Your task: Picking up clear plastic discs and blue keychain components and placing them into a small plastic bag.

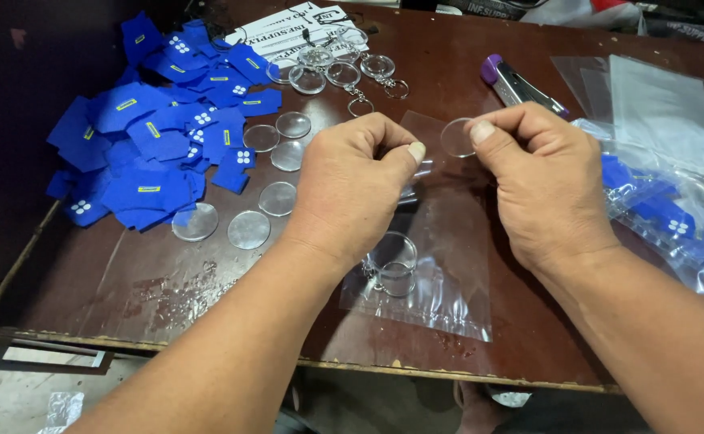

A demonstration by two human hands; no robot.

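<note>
Clear plastic everywhere: a small transparent bag lay flat on the dark brown wooden table, mouth lifted between both hands, with a clear keyring shell already lying inside near its lower half. Left hand pinched the bag's upper edge, thumb and forefinger closed on the film. Right hand gripped a clear round disc between thumb and fingertips, held just above the bag's mouth, close to the left thumb.

At ten o'clock from the hands, heaped a pile of blue fabric tags with yellow and white marks. Between that pile and the left hand, scattered loose clear discs, some touching the tags' edge. At twelve o'clock, clustered clear shells with metal rings on a white printed sheet. At one o'clock, rested a purple-capped metal tool, partly behind the right hand. At three o'clock, stacked empty clear bags and filled bags showing blue tags, cut off by the frame's right edge.

Hidden behind the left knuckles: the bag's exact opening. Hard to tell whether the disc touched the film. Tool's far end blocked by the right fingers.
</note>
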